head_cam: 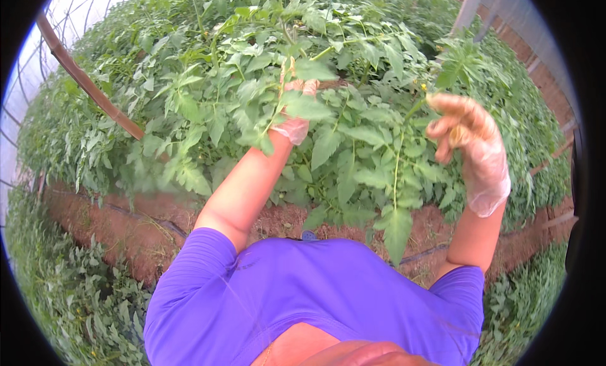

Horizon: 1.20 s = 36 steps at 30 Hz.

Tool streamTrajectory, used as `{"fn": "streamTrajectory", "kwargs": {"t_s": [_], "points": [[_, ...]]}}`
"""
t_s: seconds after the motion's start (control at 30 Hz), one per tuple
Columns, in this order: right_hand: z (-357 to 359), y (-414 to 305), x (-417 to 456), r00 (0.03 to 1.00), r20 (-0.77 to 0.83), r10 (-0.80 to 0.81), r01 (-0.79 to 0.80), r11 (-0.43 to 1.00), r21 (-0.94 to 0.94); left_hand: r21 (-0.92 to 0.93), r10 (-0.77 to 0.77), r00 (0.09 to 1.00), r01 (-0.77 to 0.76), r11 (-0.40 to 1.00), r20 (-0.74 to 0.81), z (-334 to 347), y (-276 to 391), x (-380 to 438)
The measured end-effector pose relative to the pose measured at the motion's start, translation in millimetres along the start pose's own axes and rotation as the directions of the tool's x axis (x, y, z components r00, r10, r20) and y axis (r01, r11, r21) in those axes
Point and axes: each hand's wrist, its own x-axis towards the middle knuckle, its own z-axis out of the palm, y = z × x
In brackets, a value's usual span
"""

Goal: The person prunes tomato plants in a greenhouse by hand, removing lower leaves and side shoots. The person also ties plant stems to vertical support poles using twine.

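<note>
My left hand [297,124], in a thin clear glove, reaches in among the leaves of a tomato plant [326,148]. Leaves cover much of its palm and fingers, so whether it grips a stem cannot be seen. Higher up on the right is my right hand [473,129], also gloved, its fingers half curled and apart with nothing visible between them. Its forefinger tip is close to a green tomato stem [415,108] and a small yellow flower [423,87]; contact is unclear. A leafy shoot [396,176] hangs down between the two arms.
Dense tomato foliage [165,48] fills the bed ahead. A brown pole [90,82] slants in at the left, and a pale post [467,10] stands at back right. Dark irrigation tubing [147,217] lies along the soil path [118,233]. More plants [94,309] grow behind me.
</note>
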Motion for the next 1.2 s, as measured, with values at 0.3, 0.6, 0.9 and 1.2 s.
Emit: {"fn": "streamTrajectory", "kwargs": {"t_s": [0.3, 0.6, 0.9, 1.2], "points": [[-3.8, -16.3, 181.5, 0.944, 0.323, -0.063, 0.031, 0.994, 0.103, -0.724, 0.063, 0.992, -0.122, 0.679, -0.108, 17.9, -10.4, 29.3], [46.2, -11.1, 281.0, 0.905, 0.307, 0.294, -0.179, 0.919, -0.351, -0.968, 0.243, 0.945, 0.182, 0.174, 0.222, 60.0, -8.0, 47.4], [66.9, -85.1, 270.9, 0.762, 0.468, 0.447, 0.218, 0.503, -0.836, -0.803, 0.284, 0.948, -0.277, 0.528, -0.140, 90.5, 34.3, 117.5], [45.6, -95.2, 241.2, 0.793, 0.223, 0.567, -0.183, 0.571, -0.800, -0.936, 0.038, 0.991, -0.134, 0.325, -0.129, 65.8, 49.8, 154.9]]}}
